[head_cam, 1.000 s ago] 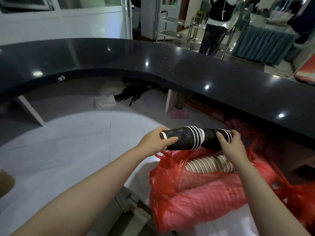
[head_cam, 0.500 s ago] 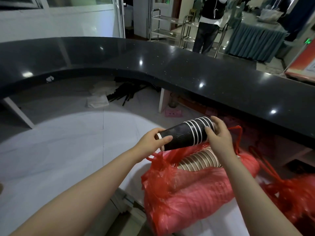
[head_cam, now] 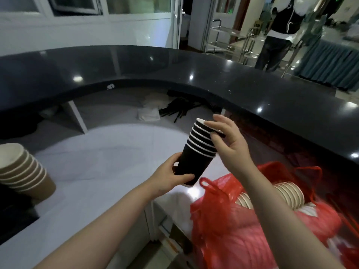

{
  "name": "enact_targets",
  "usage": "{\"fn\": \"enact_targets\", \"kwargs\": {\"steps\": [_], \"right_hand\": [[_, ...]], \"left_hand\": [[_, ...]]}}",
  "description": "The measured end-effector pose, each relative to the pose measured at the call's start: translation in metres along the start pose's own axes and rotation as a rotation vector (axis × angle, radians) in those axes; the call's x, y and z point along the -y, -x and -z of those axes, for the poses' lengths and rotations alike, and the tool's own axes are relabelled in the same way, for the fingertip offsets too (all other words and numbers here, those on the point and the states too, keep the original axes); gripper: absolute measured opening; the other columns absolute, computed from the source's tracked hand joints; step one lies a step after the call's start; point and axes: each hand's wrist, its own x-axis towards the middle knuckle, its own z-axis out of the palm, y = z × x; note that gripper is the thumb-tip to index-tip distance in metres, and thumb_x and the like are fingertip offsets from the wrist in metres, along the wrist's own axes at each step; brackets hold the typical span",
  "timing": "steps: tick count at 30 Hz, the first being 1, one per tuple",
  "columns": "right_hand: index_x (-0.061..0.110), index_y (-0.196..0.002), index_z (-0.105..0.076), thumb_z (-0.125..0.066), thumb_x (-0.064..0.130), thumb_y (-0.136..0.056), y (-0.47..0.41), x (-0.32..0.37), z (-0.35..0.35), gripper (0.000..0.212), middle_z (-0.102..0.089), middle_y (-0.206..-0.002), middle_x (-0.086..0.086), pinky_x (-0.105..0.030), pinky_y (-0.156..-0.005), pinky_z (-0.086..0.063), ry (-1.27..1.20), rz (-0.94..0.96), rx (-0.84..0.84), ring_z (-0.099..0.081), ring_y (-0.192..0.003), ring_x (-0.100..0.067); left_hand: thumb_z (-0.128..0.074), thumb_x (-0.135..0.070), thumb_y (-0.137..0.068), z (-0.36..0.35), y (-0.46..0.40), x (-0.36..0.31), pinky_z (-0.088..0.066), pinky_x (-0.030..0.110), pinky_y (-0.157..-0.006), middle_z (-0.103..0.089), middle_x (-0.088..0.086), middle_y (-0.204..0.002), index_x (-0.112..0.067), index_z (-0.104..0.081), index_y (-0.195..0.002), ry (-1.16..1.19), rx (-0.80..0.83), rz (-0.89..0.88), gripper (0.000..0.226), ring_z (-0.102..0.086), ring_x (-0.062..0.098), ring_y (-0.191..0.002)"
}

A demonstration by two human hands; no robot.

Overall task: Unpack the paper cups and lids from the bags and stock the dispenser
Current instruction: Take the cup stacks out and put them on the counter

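A stack of black paper cups with white rims (head_cam: 196, 154) is held nearly upright, tilted slightly left at the top, above the white counter. My left hand (head_cam: 171, 177) grips its bottom. My right hand (head_cam: 227, 140) touches the top rims with fingers and thumb. Below right lies a red plastic bag (head_cam: 233, 230), open, with a sideways stack of brown-and-white cups (head_cam: 287, 193) showing inside. A stack of brown paper cups (head_cam: 23, 171) stands at the left edge of the counter.
A curved black raised countertop (head_cam: 252, 94) wraps around the white work surface (head_cam: 97, 171). Under it lie papers and black sticks (head_cam: 174, 109). A person (head_cam: 277, 32) stands beyond the counter near metal carts.
The black cup stack has swung from lying sideways over the bag to nearly upright and moved left. My right hand shifted from its end to the top rims. The brown stack came into view.
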Motion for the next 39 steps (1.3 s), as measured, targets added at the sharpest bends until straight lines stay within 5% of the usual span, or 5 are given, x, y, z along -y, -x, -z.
{"fn": "enact_targets", "kwargs": {"steps": [7,14,23,31,39], "right_hand": [[0.032,-0.155,-0.01,-0.079,0.034,-0.082,0.005,0.014,-0.097,0.1,-0.04,-0.133,0.024,-0.021,-0.098,-0.041,-0.185,-0.312,0.22,-0.045,-0.129,-0.007],[0.034,-0.153,-0.015,-0.085,0.034,-0.074,0.013,0.02,-0.188,0.106,-0.044,-0.138,0.019,-0.022,-0.096,-0.044,-0.164,-0.227,0.458,-0.048,-0.121,-0.002],[0.043,-0.135,-0.034,-0.086,0.033,-0.072,0.014,0.034,-0.287,0.082,-0.046,-0.124,0.038,-0.005,-0.085,-0.042,-0.209,-0.041,0.546,-0.047,-0.114,0.018],[0.046,-0.131,-0.032,-0.086,0.028,-0.072,0.0,0.043,-0.346,0.082,-0.048,-0.127,0.033,-0.007,-0.09,-0.042,-0.215,-0.005,0.584,-0.047,-0.115,0.018],[0.036,-0.137,-0.032,-0.085,0.021,-0.074,-0.016,0.046,-0.386,0.084,-0.045,-0.126,0.03,-0.001,-0.091,-0.037,-0.243,0.033,0.577,-0.042,-0.116,0.02]], "left_hand": [[-0.077,-0.01,-0.084,0.061,0.052,0.035,-0.053,0.019,-0.084,-0.059,-0.014,-0.126,-0.042,-0.046,-0.128,0.079,-0.281,0.043,0.062,-0.061,0.004,-0.112],[-0.079,-0.012,-0.08,0.109,0.092,0.076,-0.042,0.001,-0.074,-0.057,-0.015,-0.117,-0.026,-0.046,-0.132,-0.152,-0.485,0.128,0.063,-0.056,-0.012,-0.1],[-0.071,-0.024,-0.088,0.148,0.128,0.108,-0.045,0.033,-0.107,-0.036,-0.001,-0.147,-0.032,-0.021,-0.149,-0.269,-0.771,0.189,0.079,-0.046,0.01,-0.131],[-0.061,-0.018,-0.087,0.171,0.135,0.119,-0.034,0.032,-0.115,-0.027,-0.004,-0.155,-0.063,-0.003,-0.137,-0.209,-0.839,0.21,0.089,-0.034,0.003,-0.139],[-0.06,-0.019,-0.087,0.181,0.126,0.125,-0.027,0.041,-0.121,-0.015,-0.014,-0.157,-0.03,-0.004,-0.156,-0.123,-0.804,0.252,0.089,-0.021,0.005,-0.146]]}}
